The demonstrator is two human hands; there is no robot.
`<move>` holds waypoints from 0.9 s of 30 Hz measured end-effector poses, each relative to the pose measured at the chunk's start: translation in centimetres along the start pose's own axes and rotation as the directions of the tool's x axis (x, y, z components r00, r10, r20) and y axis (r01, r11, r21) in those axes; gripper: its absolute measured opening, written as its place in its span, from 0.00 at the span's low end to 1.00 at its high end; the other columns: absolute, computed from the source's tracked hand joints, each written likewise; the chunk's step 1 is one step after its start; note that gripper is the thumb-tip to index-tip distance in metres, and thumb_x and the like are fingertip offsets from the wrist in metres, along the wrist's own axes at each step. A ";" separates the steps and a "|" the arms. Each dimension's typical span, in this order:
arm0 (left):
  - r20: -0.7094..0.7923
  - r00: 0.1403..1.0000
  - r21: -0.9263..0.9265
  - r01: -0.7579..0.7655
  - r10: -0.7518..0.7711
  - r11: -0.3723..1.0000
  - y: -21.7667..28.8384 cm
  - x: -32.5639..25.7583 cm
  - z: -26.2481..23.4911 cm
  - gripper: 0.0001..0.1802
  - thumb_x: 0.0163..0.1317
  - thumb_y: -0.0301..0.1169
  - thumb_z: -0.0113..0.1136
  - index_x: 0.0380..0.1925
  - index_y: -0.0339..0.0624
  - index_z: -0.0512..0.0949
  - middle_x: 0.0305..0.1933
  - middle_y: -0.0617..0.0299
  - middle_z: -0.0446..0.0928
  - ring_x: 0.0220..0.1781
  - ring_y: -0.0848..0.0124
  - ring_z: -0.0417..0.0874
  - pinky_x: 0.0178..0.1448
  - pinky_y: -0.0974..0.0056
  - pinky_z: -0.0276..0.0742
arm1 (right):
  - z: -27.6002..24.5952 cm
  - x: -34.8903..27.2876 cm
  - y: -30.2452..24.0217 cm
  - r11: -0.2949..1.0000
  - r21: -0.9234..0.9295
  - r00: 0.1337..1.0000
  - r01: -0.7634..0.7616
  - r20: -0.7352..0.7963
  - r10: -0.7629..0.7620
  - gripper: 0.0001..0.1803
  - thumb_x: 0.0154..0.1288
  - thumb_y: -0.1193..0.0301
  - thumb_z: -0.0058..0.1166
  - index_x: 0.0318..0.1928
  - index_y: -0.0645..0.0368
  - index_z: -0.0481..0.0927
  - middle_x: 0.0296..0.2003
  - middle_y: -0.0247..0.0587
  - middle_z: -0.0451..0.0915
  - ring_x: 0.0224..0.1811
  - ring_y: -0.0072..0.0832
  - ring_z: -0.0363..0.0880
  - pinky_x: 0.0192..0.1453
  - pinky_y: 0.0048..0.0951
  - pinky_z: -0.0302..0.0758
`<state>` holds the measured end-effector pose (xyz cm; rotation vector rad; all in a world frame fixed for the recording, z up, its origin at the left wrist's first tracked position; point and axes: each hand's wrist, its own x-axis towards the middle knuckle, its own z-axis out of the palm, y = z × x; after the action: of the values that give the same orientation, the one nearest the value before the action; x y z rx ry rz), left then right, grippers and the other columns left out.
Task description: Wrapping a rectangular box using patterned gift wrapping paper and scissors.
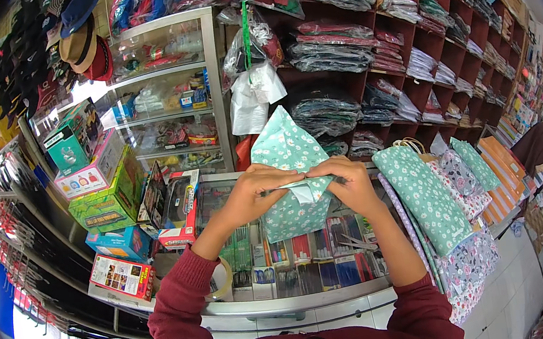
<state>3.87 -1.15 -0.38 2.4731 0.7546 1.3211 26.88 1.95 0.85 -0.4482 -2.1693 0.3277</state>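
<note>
A parcel wrapped in teal paper with small white flowers (283, 168) is held up in front of me above a glass counter (282, 302). My left hand (257, 190) grips its left side and presses a folded flap across the middle. My right hand (349, 183) holds the right side, thumb on the same fold, where a white underside of the paper shows. The upper flap of the paper stands up in a point above both hands. My sleeves are dark red.
Floral paper gift bags (426, 200) stand in a row on the counter at right. Boxed toys (107, 198) are stacked at left. A tape roll (221, 282) lies on the counter. Shelves of bagged clothes (364, 40) fill the wall behind.
</note>
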 end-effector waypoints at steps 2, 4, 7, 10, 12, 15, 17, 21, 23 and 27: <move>0.018 1.000 -0.011 0.009 -0.008 1.000 0.3 0.1 -0.1 0.23 0.48 0.17 0.56 0.47 0.47 0.80 0.49 0.64 0.79 0.51 0.71 0.78 0.56 0.66 0.62 | 0.6 -0.3 0.2 0.997 0.065 0.995 -0.045 -0.091 0.051 0.16 0.43 0.84 0.51 0.35 0.58 0.83 0.36 0.36 0.83 0.40 0.31 0.80 0.52 0.31 0.68; 0.038 0.999 -0.016 0.017 -0.017 1.000 0.5 0.0 -0.3 0.24 0.48 0.17 0.56 0.47 0.48 0.80 0.50 0.64 0.79 0.50 0.71 0.78 0.56 0.66 0.62 | 0.7 -0.4 0.9 0.998 0.067 0.997 0.003 -0.075 0.002 0.19 0.42 0.86 0.50 0.37 0.58 0.83 0.37 0.36 0.83 0.42 0.29 0.80 0.51 0.30 0.68; 0.026 1.000 -0.020 0.015 -0.015 1.000 0.3 0.0 -0.3 0.24 0.47 0.17 0.56 0.46 0.48 0.80 0.49 0.65 0.79 0.52 0.72 0.78 0.56 0.66 0.62 | 0.9 -0.7 1.8 0.997 0.064 0.996 0.039 -0.080 -0.034 0.21 0.42 0.86 0.49 0.37 0.56 0.83 0.39 0.35 0.83 0.45 0.30 0.79 0.53 0.32 0.67; 0.022 0.999 0.031 -0.038 0.038 0.999 0.0 -0.1 -0.4 0.23 0.48 0.18 0.59 0.45 0.51 0.81 0.47 0.64 0.80 0.48 0.70 0.80 0.52 0.67 0.66 | 1.0 -0.7 2.1 0.999 0.008 0.996 0.049 -0.078 -0.048 0.22 0.42 0.86 0.48 0.39 0.53 0.84 0.42 0.34 0.82 0.52 0.31 0.76 0.59 0.36 0.63; 0.059 0.998 0.030 -0.031 0.029 0.999 -0.1 -0.1 -0.7 0.23 0.48 0.18 0.57 0.45 0.51 0.81 0.49 0.65 0.79 0.52 0.70 0.78 0.55 0.66 0.65 | 1.2 -0.7 2.4 0.998 -0.040 0.995 0.046 -0.083 -0.050 0.23 0.43 0.86 0.48 0.40 0.51 0.84 0.45 0.33 0.81 0.55 0.31 0.74 0.63 0.38 0.60; 0.117 0.991 0.068 -0.071 0.063 0.995 -0.8 -0.2 -1.4 0.24 0.48 0.17 0.54 0.46 0.51 0.80 0.50 0.66 0.78 0.55 0.70 0.77 0.58 0.64 0.64 | 1.7 -1.1 3.1 0.990 0.135 0.999 0.031 -0.039 -0.026 0.24 0.47 0.85 0.48 0.43 0.48 0.83 0.48 0.30 0.80 0.60 0.29 0.70 0.67 0.41 0.53; 0.112 0.992 0.060 -0.063 0.056 0.996 -0.8 -0.1 -1.6 0.25 0.46 0.16 0.52 0.46 0.48 0.80 0.50 0.65 0.78 0.56 0.69 0.76 0.60 0.63 0.62 | 1.9 -1.0 2.7 0.997 0.010 0.996 0.081 -0.039 -0.080 0.19 0.52 0.83 0.50 0.43 0.51 0.83 0.46 0.33 0.81 0.58 0.31 0.72 0.67 0.43 0.53; 0.086 0.996 0.080 -0.035 0.028 0.996 -0.2 0.2 -1.6 0.26 0.44 0.16 0.50 0.46 0.46 0.79 0.50 0.64 0.79 0.56 0.67 0.76 0.61 0.62 0.63 | 1.7 -0.8 2.2 0.996 -0.012 0.995 0.093 -0.031 -0.093 0.20 0.52 0.83 0.49 0.44 0.51 0.83 0.46 0.32 0.81 0.58 0.30 0.72 0.67 0.43 0.53; 0.077 0.996 0.098 -0.051 0.044 0.994 -0.6 0.4 -1.5 0.26 0.44 0.17 0.51 0.47 0.46 0.79 0.50 0.64 0.79 0.56 0.67 0.76 0.60 0.63 0.64 | 1.4 -1.0 2.4 0.997 -0.013 0.997 0.078 0.005 -0.078 0.19 0.53 0.82 0.49 0.44 0.52 0.83 0.46 0.32 0.81 0.58 0.30 0.72 0.67 0.43 0.53; 0.117 0.990 0.072 -0.089 0.080 0.993 -1.2 0.4 -1.7 0.26 0.44 0.18 0.53 0.47 0.46 0.79 0.51 0.64 0.78 0.55 0.67 0.77 0.58 0.63 0.65 | 1.0 -1.0 1.8 0.998 0.008 0.997 0.069 0.037 -0.069 0.20 0.53 0.81 0.51 0.46 0.47 0.82 0.50 0.28 0.78 0.60 0.27 0.70 0.68 0.42 0.51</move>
<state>2.29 0.02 0.37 2.6422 0.6935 1.1871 26.99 3.05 -1.13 -0.3653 -2.2132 0.3074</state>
